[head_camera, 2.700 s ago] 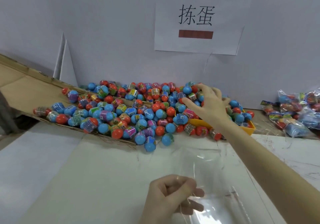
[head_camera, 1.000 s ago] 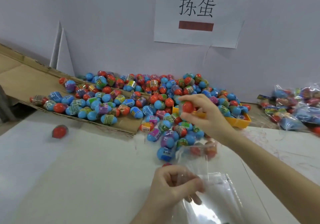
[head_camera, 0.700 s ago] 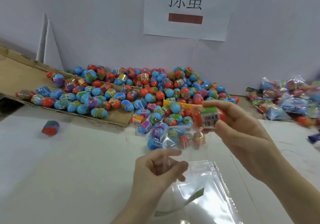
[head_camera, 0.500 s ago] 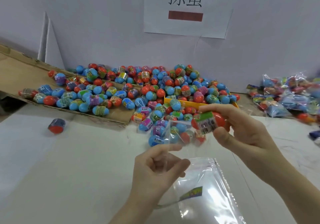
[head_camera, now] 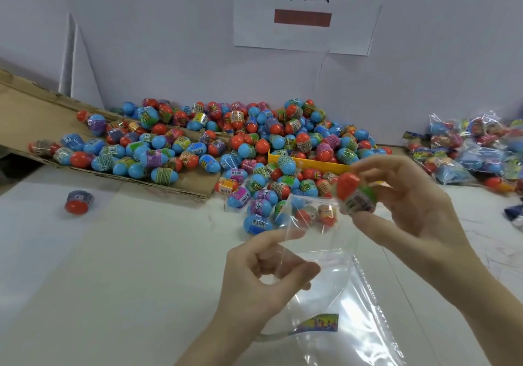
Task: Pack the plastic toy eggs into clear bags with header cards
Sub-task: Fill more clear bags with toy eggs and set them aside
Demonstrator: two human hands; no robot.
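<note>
A smooth white table (head_camera: pixel 119 266) fills the foreground below a pale wall bearing a paper sign (head_camera: pixel 305 12), its top edge and the upper strokes of its characters cut off by the frame. A creased brown cardboard sheet (head_camera: pixel 31 116) slopes down from the left, and over it and the table spills a heap of toy eggs (head_camera: pixel 226 145), glossy blue and orange-red halves banded with printed shrink labels too small to read. The heap half buries a yellow plastic tray (head_camera: pixel 314 164), only its front rim showing. At right, a blurred pile of filled bags (head_camera: pixel 469 147) runs out of frame. One stray egg (head_camera: pixel 78 202) lies alone at left. Near the centre, the right hand (head_camera: pixel 410 213) grips a single egg (head_camera: pixel 353 193), orange end up, at the mouth of the clear bag (head_camera: pixel 339 289). The left hand (head_camera: pixel 260 275) pinches the crinkled, glare-streaked film between thumb and forefinger, holding its mouth up; a colourful header card (head_camera: pixel 318 323) shows through the plastic lower down, its print illegible.
</note>
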